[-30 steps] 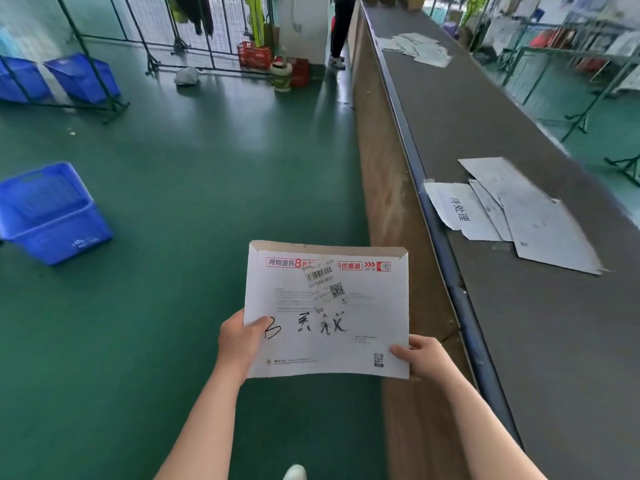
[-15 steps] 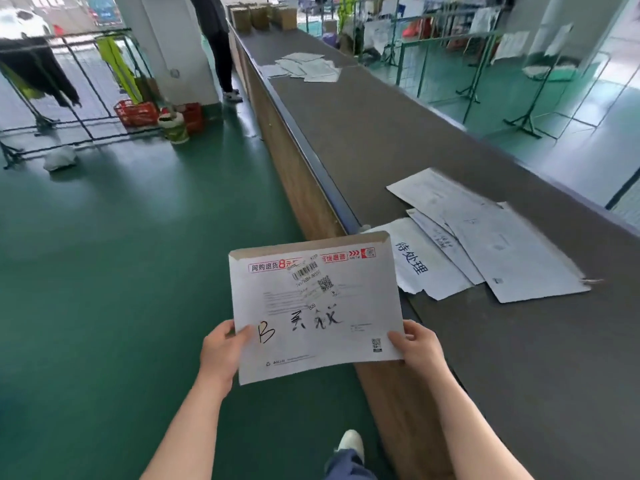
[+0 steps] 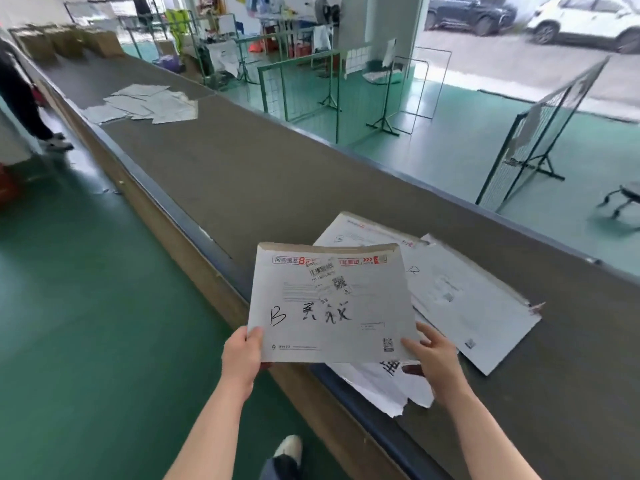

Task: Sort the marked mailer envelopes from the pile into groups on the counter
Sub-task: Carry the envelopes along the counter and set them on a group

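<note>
Left hand (image 3: 242,355) and right hand (image 3: 433,358) each pinch a lower corner of the B-marked envelope (image 3: 329,303), held above the table (image 3: 277,174), with an envelope group (image 3: 460,299) at three o'clock.

I see both forearms extended forward. Left hand (image 3: 242,355) pinches the envelope (image 3: 329,306) at its lower left corner; right hand (image 3: 434,356) grips the lower right corner.

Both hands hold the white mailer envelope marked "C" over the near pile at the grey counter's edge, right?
Not quite: the head view shows a handwritten "B", not "C". Otherwise yes: left hand and right hand hold the white mailer envelope over the near pile of white envelopes at the grey counter edge.
</note>
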{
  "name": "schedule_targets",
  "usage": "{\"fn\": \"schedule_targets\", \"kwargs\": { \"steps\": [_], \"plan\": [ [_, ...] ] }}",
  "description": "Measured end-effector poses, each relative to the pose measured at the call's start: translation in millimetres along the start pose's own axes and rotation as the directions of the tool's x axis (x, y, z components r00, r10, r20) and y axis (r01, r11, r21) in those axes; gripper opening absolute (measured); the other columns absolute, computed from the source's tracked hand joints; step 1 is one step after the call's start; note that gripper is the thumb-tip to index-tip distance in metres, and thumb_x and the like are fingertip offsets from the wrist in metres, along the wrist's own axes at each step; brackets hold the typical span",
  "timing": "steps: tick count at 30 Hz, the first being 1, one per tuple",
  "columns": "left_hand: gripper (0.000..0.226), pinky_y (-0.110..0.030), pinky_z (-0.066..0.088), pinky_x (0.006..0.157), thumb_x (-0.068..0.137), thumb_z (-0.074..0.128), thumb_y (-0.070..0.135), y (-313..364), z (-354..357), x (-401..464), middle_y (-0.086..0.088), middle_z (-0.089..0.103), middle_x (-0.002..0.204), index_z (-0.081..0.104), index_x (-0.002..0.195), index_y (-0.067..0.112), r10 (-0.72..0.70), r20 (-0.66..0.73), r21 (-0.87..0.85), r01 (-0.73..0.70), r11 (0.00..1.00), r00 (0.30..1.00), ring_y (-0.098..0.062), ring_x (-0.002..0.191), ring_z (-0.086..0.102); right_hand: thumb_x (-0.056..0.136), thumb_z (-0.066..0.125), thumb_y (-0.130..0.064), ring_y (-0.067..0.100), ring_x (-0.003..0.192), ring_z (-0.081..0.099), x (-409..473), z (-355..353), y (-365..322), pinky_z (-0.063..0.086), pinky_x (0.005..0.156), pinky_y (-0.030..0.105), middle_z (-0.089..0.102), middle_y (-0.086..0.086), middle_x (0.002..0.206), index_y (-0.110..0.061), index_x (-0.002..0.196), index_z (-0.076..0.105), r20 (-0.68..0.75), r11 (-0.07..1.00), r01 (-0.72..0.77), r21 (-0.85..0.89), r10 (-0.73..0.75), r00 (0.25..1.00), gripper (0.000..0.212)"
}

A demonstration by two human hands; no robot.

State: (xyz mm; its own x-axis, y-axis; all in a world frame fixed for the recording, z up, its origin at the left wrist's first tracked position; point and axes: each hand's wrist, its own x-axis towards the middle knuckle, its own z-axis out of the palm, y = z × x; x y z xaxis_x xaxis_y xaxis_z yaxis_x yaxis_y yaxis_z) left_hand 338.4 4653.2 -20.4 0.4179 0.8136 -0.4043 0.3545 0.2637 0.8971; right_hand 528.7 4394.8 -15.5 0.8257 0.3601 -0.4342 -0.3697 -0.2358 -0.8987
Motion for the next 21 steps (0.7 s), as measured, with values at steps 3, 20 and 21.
{"fn": "schedule_targets", "kwargs": {
  "steps": [3, 20, 21],
  "plan": [
    [0.019, -0.034, 0.053, 0.065, 0.105, 0.05, 0.02, 43, 20, 64, -0.006, 0.07, 0.097, 0.065, 0.094, 0.015, 0.051, 0.106, 0.029, -0.054, 0.998, 0.993, -0.028, 0.089, 0.066, 0.097, 0.061, 0.003, 0.031, 0.069, 0.072, 30, 20, -33, 0.059, 0.057, 0.036, 0.078, 0.013, 0.089, -0.019, 0.135, 0.056, -0.071, 1.0, 0.007, -0.001, -0.007, 0.997, 0.045],
    [0.08, -0.051, 0.043, 0.106, 0.083, 0.077, 0.03, 124, 105, 169, -0.011, 0.054, 0.142, 0.037, 0.152, 0.017, 0.079, 0.371, 0.575, -0.296, 0.763, 0.925, -0.037, 0.133, 0.047, 0.099, 0.065, -0.022, 0.029, 0.083, 0.073, 49, 21, -80, 0.064, 0.074, 0.046, 0.063, 0.008, 0.119, -0.02, 0.16, 0.026, -0.472, 0.948, -0.189, -0.258, 0.047, 0.88, 0.072],
    [0.081, -0.052, 0.043, 0.107, 0.082, 0.076, 0.033, 122, 116, 158, -0.011, 0.052, 0.144, 0.037, 0.152, 0.018, 0.105, 0.4, 0.595, -0.345, 0.726, 0.91, -0.038, 0.135, 0.044, 0.1, 0.065, -0.025, 0.028, 0.086, 0.072, 32, 12, -71, 0.064, 0.075, 0.045, 0.061, 0.007, 0.122, -0.022, 0.16, 0.025, -0.488, 0.94, -0.222, -0.259, 0.071, 0.87, 0.073]
  ]
}}
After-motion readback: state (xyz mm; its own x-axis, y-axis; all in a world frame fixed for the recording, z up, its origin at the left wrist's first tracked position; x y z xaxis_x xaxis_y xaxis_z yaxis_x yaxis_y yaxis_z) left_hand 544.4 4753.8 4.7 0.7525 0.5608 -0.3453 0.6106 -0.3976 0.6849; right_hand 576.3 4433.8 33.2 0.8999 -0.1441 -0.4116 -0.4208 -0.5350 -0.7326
